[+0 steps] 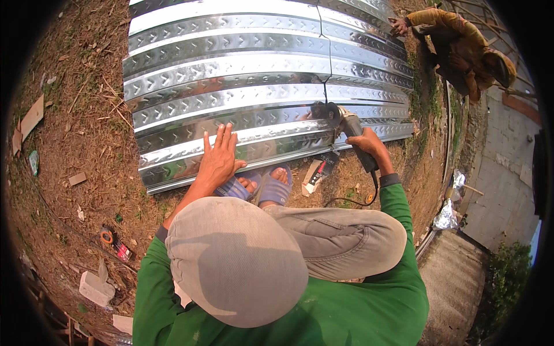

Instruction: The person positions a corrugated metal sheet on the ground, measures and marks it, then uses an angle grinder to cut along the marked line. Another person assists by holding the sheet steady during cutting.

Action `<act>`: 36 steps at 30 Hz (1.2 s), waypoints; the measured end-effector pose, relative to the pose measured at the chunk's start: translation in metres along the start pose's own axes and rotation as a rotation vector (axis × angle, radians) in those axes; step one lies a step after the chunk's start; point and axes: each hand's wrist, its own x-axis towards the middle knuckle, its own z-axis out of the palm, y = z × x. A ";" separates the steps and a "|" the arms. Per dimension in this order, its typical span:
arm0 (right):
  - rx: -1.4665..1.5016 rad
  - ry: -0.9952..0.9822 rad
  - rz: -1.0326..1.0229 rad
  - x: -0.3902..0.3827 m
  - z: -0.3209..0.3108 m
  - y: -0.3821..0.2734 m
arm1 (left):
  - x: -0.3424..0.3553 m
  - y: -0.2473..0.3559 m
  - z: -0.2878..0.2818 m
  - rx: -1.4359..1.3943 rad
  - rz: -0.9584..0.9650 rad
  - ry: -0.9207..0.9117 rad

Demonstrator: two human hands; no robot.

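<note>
A shiny ribbed metal sheet (231, 68) lies on the ground before me. My left hand (219, 157) rests flat on its near edge, fingers spread, holding nothing. My right hand (369, 143) is wrapped round the body of an angle grinder (350, 124). The grinder's disc (333, 114) meets the sheet's near ribs, right of my left hand. From the far edge a dark, uneven cut line (329, 55) runs across the ribs to the disc. A black power cord (376, 187) trails from the grinder's rear end.
Another person (461, 49) crouches at the far right, one hand by the sheet's edge. My sandalled feet (276, 184) stand close to the near edge, beside a torn package (315, 175). A tape roll (107, 235) and a pale block (96, 289) lie at left.
</note>
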 end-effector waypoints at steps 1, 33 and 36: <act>-0.006 0.003 0.006 0.000 0.001 0.001 | 0.000 0.000 0.001 0.000 0.000 -0.007; 0.668 0.522 -0.233 0.045 0.046 -0.017 | 0.035 -0.042 -0.037 -1.379 -0.218 -0.211; 0.686 0.588 -0.231 0.045 0.042 -0.026 | 0.034 -0.033 -0.041 -1.248 -0.275 -0.192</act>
